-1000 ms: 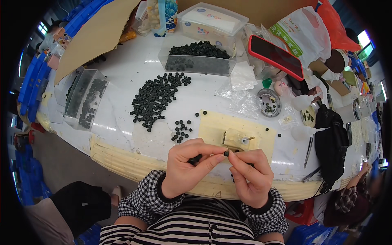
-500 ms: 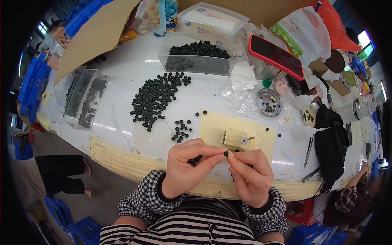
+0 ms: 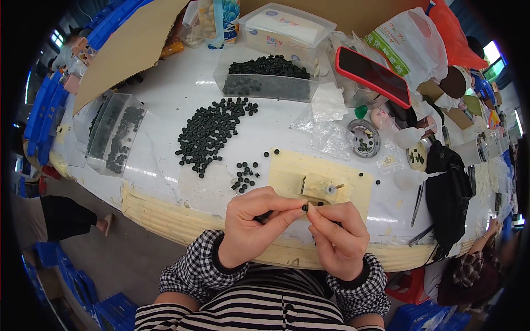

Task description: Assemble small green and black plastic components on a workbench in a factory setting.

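Observation:
Between the fingertips of both my hands is a small black round piece [image 3: 305,207], pinched near the table's front edge. My left hand [image 3: 255,220] is closed on it from one side, and more black shows inside its curled fingers. From the other side my right hand [image 3: 341,234] grips it with thumb and forefinger; a dark bit also shows among its fingers. Just beyond my fingertips stands a cream block with a thin peg [image 3: 323,187], on a yellow board [image 3: 287,165]. A few black round pieces [image 3: 244,177] lie loose beside my left hand.
A large pile of black pieces [image 3: 207,132] spreads over the table's middle. Behind it is a clear bin [image 3: 270,88] of more pieces; another clear bin [image 3: 124,135] sits left. A red-cased phone [image 3: 372,76], round metal tin [image 3: 364,138], tweezers [image 3: 418,204] and black pouch [image 3: 446,193] are right.
My hands and the small black piece have stayed almost in place. At the left, a person beyond the table has moved further toward the picture's edge.

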The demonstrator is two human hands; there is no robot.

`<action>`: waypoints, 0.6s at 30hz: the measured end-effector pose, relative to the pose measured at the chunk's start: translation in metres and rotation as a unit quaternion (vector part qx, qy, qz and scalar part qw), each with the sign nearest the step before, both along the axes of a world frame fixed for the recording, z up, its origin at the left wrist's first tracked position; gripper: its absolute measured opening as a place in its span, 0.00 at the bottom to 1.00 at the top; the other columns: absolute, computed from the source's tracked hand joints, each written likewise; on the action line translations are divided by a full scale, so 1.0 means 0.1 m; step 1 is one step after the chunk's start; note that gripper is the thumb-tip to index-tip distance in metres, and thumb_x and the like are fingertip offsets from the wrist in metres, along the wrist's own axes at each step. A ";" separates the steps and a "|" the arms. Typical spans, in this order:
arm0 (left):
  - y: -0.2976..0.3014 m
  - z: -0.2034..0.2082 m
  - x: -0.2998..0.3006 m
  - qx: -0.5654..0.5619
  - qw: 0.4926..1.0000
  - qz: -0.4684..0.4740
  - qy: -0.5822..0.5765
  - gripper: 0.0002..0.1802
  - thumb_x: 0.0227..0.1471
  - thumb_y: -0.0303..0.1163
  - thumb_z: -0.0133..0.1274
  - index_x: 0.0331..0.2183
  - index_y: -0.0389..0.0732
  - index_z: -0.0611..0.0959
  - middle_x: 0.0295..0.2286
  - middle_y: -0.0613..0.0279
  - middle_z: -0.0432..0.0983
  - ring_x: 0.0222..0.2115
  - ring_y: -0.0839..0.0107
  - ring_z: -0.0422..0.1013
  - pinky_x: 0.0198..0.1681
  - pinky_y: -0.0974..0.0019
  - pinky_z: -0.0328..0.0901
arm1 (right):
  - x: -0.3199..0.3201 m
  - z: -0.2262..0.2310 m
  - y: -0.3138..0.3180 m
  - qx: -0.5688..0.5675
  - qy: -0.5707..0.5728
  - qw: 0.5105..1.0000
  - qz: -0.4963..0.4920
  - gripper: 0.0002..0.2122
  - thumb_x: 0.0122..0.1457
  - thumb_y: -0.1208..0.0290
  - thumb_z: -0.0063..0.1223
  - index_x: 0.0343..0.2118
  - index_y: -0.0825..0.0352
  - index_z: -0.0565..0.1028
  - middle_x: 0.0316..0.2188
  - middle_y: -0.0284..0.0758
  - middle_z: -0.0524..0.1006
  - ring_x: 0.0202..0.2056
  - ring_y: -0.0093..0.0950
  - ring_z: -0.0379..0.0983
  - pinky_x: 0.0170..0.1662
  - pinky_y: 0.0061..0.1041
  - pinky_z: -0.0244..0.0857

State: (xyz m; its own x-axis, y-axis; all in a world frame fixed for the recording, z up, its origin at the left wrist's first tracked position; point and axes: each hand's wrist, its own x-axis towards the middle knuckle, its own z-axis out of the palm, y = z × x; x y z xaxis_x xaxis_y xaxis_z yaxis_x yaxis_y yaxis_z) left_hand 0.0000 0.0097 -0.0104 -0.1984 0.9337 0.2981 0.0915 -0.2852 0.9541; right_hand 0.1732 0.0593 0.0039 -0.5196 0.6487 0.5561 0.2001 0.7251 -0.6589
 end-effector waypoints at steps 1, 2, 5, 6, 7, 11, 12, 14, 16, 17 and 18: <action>0.00 0.00 0.00 0.002 1.000 0.001 0.003 0.13 0.44 0.18 0.60 0.36 0.38 0.85 0.17 0.70 0.67 0.18 0.84 0.60 0.21 0.78 0.54 | 0.00 0.00 0.00 -0.001 0.002 1.000 0.000 0.19 0.43 0.83 0.61 0.42 0.67 0.79 0.32 0.33 0.76 0.28 0.29 0.69 0.30 0.24 0.64; 0.00 0.00 0.00 0.005 1.000 0.002 0.005 0.13 0.44 0.18 0.60 0.36 0.38 0.85 0.17 0.70 0.67 0.18 0.84 0.60 0.21 0.78 0.54 | 0.00 0.00 0.00 -0.003 0.002 1.000 0.000 0.19 0.43 0.83 0.61 0.42 0.67 0.79 0.32 0.33 0.76 0.28 0.29 0.69 0.30 0.24 0.64; 0.00 0.00 0.00 0.012 1.000 0.004 0.012 0.13 0.44 0.18 0.60 0.36 0.38 0.85 0.17 0.70 0.67 0.18 0.84 0.60 0.21 0.78 0.55 | 0.00 0.00 0.00 -0.006 0.004 1.000 0.002 0.19 0.43 0.83 0.61 0.42 0.67 0.79 0.31 0.33 0.76 0.28 0.29 0.69 0.30 0.24 0.64; 0.01 0.00 0.00 0.014 1.000 0.005 0.015 0.13 0.44 0.18 0.60 0.36 0.38 0.85 0.17 0.70 0.67 0.18 0.84 0.60 0.21 0.78 0.55 | 0.00 0.00 0.00 -0.005 0.005 1.000 0.002 0.19 0.43 0.83 0.61 0.42 0.67 0.79 0.31 0.33 0.76 0.28 0.29 0.69 0.29 0.24 0.64; 0.01 -0.01 0.00 0.016 1.000 0.006 0.018 0.13 0.44 0.18 0.60 0.36 0.38 0.85 0.17 0.70 0.67 0.18 0.84 0.60 0.21 0.78 0.55 | 0.00 0.00 0.00 -0.004 0.005 1.000 0.002 0.19 0.43 0.83 0.61 0.42 0.67 0.79 0.31 0.33 0.76 0.28 0.29 0.69 0.29 0.23 0.64; 0.01 0.00 0.00 0.010 1.000 0.007 0.017 0.13 0.44 0.18 0.60 0.36 0.38 0.85 0.17 0.70 0.66 0.18 0.84 0.60 0.21 0.78 0.54 | -0.01 0.00 0.00 -0.009 0.009 1.000 0.000 0.18 0.43 0.83 0.61 0.42 0.67 0.79 0.31 0.33 0.76 0.28 0.28 0.69 0.29 0.23 0.64; 0.00 0.00 0.00 0.008 1.000 0.006 0.014 0.13 0.44 0.18 0.60 0.36 0.38 0.85 0.17 0.70 0.66 0.18 0.84 0.60 0.21 0.78 0.54 | 0.00 0.00 0.00 -0.012 0.009 1.000 -0.001 0.18 0.43 0.83 0.61 0.42 0.67 0.79 0.31 0.33 0.76 0.28 0.28 0.69 0.30 0.23 0.64; 0.00 0.00 0.01 0.004 1.000 0.005 0.007 0.13 0.44 0.18 0.60 0.36 0.38 0.85 0.16 0.70 0.66 0.18 0.84 0.59 0.21 0.78 0.53 | 0.00 0.01 -0.01 -0.013 0.009 1.000 -0.003 0.18 0.44 0.83 0.61 0.42 0.66 0.79 0.31 0.33 0.76 0.28 0.28 0.69 0.30 0.24 0.64; 0.00 0.00 0.01 0.000 1.000 0.003 -0.002 0.12 0.44 0.18 0.60 0.36 0.38 0.85 0.16 0.71 0.66 0.17 0.84 0.59 0.20 0.78 0.53 | -0.01 0.01 -0.01 -0.013 0.011 1.000 -0.005 0.18 0.44 0.82 0.61 0.42 0.66 0.79 0.31 0.33 0.76 0.28 0.28 0.69 0.30 0.24 0.64; 0.00 0.00 0.01 0.000 1.000 0.003 -0.002 0.12 0.44 0.18 0.60 0.36 0.38 0.85 0.16 0.71 0.66 0.17 0.84 0.59 0.20 0.78 0.53 | -0.01 0.01 0.00 -0.012 0.010 1.000 -0.005 0.18 0.44 0.82 0.61 0.42 0.66 0.79 0.31 0.33 0.76 0.28 0.28 0.69 0.30 0.24 0.64; 0.00 0.01 0.01 0.000 1.000 0.003 -0.001 0.12 0.44 0.19 0.60 0.36 0.38 0.85 0.16 0.71 0.66 0.17 0.84 0.59 0.20 0.78 0.53 | 0.00 0.01 0.00 -0.011 0.009 1.000 -0.006 0.18 0.44 0.82 0.61 0.42 0.66 0.79 0.31 0.33 0.76 0.28 0.28 0.69 0.31 0.24 0.64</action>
